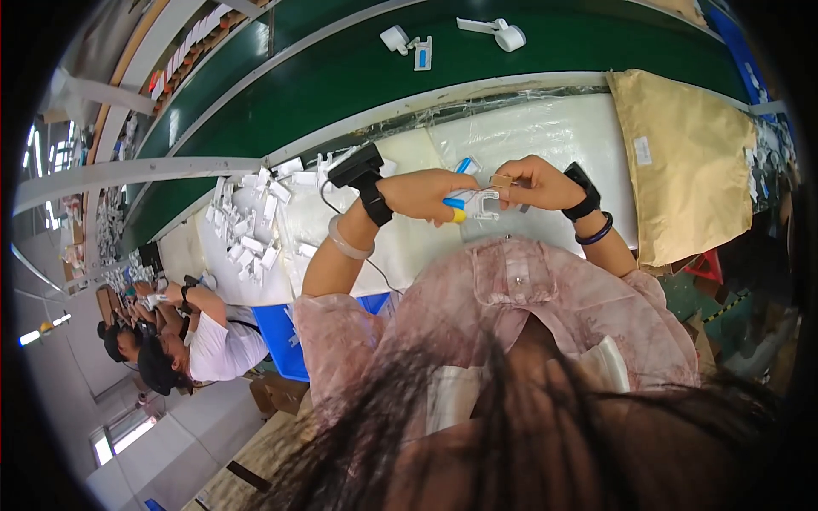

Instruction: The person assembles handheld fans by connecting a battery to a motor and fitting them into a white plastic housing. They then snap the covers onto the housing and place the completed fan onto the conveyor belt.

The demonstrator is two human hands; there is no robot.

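Note:
My left hand [430, 194] is closed around a white plastic housing [487, 206], whose open end points to the right. Beside its fingers show a blue piece [454, 203] and a yellow tip [459, 216]; whether these belong to the housing or to a separate tool, I cannot tell. With thumb and fingertips together, my right hand [544, 182] pinches a small tan piece [501, 181]. Thin wires run between this piece and the housing. Just beyond my left fingers lies another white part with a blue insert [464, 164].
Many loose white plastic parts [247, 247] are heaped at the left. A brown paper sheet [682, 170] covers the right side. Beyond runs a green conveyor belt [341, 94] carrying white parts [422, 53]. A blue bin [279, 341] stands at lower left, near a person in white [226, 347].

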